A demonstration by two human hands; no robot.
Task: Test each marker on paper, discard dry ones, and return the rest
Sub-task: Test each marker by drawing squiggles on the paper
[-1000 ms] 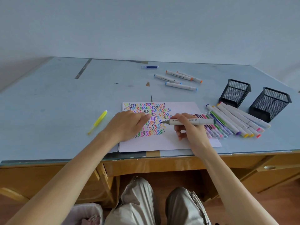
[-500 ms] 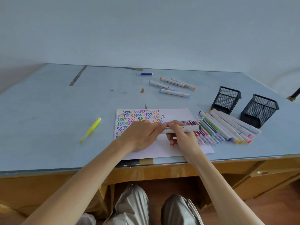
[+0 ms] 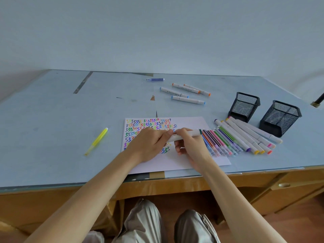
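A white marker (image 3: 190,133) with a dark green end lies level over the white paper (image 3: 192,160), which is covered with coloured zigzag test marks. My right hand (image 3: 190,146) grips the marker's barrel. My left hand (image 3: 150,143) pinches its left end, where the cap sits. To the right, a row of several thin coloured pens (image 3: 219,141) and several thick white markers (image 3: 245,135) lies on the desk. Two black mesh holders (image 3: 244,106) (image 3: 280,117) stand behind them.
Several white markers (image 3: 184,92) and a blue pen (image 3: 155,79) lie at the back of the grey desk (image 3: 61,120). A yellow pen (image 3: 97,141) lies alone at the left. The desk's wooden front edge and my knees are below.
My right hand lifted the marker's tip off the paper. My left hand left the paper and closed on the marker's left end, covering the tip. The camera tilted down.
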